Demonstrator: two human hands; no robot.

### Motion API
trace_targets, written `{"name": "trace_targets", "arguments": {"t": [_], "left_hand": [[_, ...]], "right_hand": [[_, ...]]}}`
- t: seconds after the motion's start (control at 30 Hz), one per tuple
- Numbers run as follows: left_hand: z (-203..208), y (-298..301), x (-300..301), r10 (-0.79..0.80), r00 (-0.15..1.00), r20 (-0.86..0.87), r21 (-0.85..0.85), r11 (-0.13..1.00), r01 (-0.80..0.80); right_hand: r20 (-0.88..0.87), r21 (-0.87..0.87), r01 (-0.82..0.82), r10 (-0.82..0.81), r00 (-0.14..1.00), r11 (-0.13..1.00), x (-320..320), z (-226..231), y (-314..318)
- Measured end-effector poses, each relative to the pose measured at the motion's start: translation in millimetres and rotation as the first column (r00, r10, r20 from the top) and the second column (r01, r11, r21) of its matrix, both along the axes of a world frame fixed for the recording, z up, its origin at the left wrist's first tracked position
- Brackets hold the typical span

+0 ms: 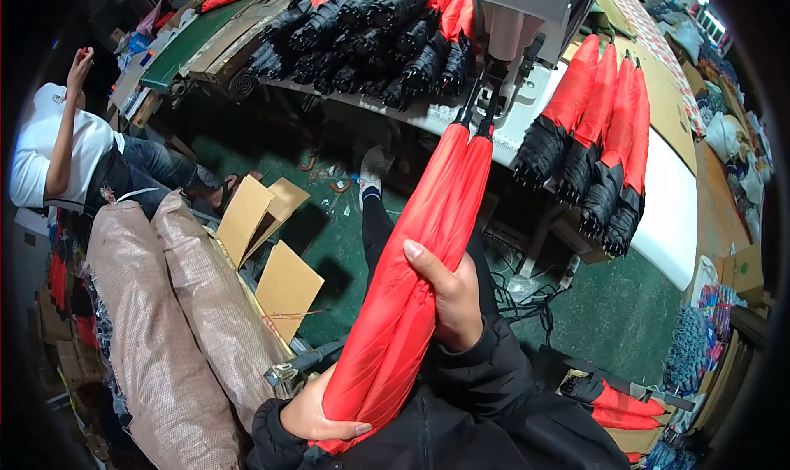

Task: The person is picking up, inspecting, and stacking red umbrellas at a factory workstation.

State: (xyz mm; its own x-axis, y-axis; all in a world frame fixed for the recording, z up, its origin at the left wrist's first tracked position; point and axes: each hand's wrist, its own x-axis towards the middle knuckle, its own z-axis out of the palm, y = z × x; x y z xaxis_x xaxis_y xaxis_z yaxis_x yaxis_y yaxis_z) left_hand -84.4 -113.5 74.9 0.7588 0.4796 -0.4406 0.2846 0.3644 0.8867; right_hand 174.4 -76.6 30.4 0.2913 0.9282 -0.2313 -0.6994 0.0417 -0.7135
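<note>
Two folded red umbrellas (415, 248) lie side by side, slanting from my lap up toward a white machine (531, 83). My left hand (319, 412) is wrapped round their wide lower ends. Higher up, my right hand (453, 293) grips the same umbrellas, its thumb across the red cloth. Their dark pointed tips reach the metal parts under the machine's head; whether they touch is hard to make out. Right of the machine, several red umbrellas with black lower ends (605, 132) lie on the white table (668, 211).
A large stack of umbrellas with black ends (362, 42) fills the table's far left. Two long woven sacks (156, 338) and an opened cardboard box (284, 293) stand at my left. Beyond them sits another person (90, 149). More red umbrellas (621, 404) lie low on the right.
</note>
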Motion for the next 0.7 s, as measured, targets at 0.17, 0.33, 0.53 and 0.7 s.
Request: {"name": "trace_targets", "arguments": {"t": [0.17,0.33,0.53,0.7], "left_hand": [[5.1,13.0,17.8,-0.016,1.0,-0.01,0.04,0.999,0.016],[9.2,18.5,19.8,0.008,1.0,-0.011,0.062,0.998,-0.007],[15.9,21.8,24.5,0.007,0.999,-0.034,0.084,0.996,-0.004],[20.5,21.8,25.1,0.015,1.0,-0.022,0.066,0.998,-0.014]], "right_hand": [[-0.068,-0.032,0.011,-0.013,0.998,0.999,14.4,-3.6,12.2],[-0.008,0.004,0.025,-0.025,1.0,1.0,15.4,-6.8,20.9],[-0.053,0.031,0.025,-0.023,0.998,0.999,18.8,-9.1,24.9],[-0.105,0.033,0.012,-0.009,0.994,0.999,17.0,-4.5,25.5]]}}
